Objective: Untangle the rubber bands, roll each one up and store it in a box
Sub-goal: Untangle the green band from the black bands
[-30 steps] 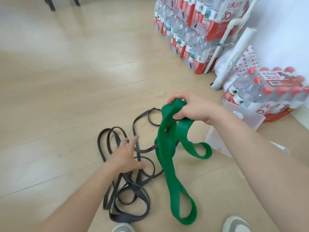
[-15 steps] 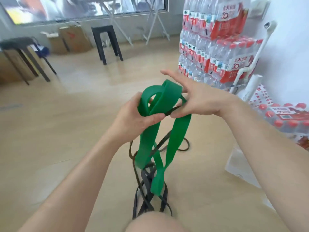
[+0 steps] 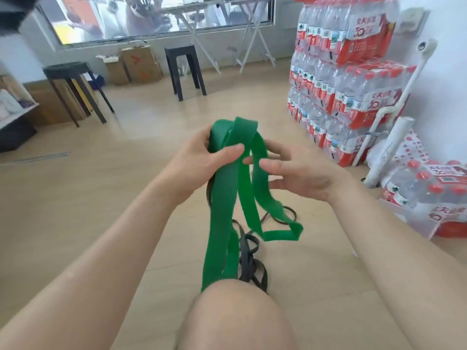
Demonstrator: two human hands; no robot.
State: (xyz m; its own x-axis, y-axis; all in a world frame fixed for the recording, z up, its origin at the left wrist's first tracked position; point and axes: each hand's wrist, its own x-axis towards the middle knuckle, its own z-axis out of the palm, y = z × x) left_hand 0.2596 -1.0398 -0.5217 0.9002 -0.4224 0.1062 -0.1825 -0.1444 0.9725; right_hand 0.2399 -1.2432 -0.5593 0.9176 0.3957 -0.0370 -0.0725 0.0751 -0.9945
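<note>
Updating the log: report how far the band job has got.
Done: nothing yet; no rolled band shows. In hand: the left hand grips the green band, held up, with the right hand at one strand. Left: freeing it from the dark bands heaped on the floor, then rolling and boxing each.

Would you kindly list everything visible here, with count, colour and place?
wide green rubber band: one, green, held between both hands
thin black rubber bands: count unclear, black, tangled on floor beneath
clear plastic box: one, translucent, floor at right
shrink-wrapped water bottle packs: many, red-labelled, stacked at right
black stools: two, black, back left and centre
cardboard boxes: several, brown, far back, centre-left
knee: one, bare, bottom centre
left hand: one, gripping the band's top
right hand: one, fingers straight, touching the band
</note>
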